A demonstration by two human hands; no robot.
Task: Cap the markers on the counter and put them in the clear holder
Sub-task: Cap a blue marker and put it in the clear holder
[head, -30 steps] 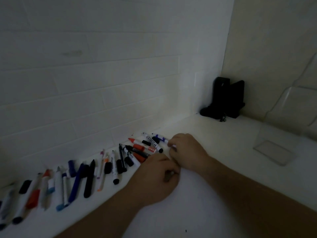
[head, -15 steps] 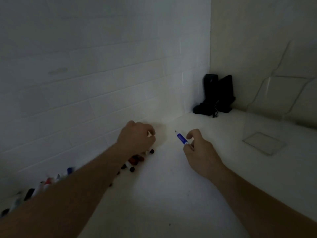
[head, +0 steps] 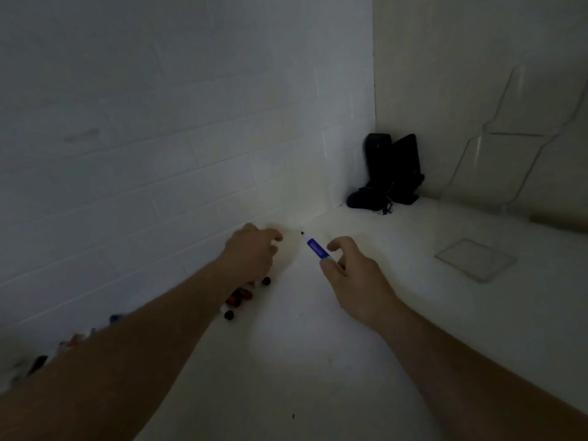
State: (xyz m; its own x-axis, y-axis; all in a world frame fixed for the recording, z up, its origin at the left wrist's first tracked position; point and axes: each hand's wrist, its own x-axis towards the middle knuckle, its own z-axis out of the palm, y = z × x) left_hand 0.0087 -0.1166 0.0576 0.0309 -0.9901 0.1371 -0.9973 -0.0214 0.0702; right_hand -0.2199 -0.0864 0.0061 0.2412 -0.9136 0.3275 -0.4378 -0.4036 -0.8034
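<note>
Right hand (head: 356, 281) pinches a blue marker (head: 315, 247) between thumb and fingers, its bare dark tip pointing up and away toward the tiled wall (head: 159, 122). Left hand (head: 251, 253) hovers just left of that tip, fingers curled inward; whether they hold a cap cannot be told. Beneath the left forearm, the row of loose markers (head: 238, 297) lies along the wall's foot on the white counter (head: 302, 361). The clear holder (head: 477, 259) stands well apart at right, near a black object (head: 391, 173) in the corner.
</note>
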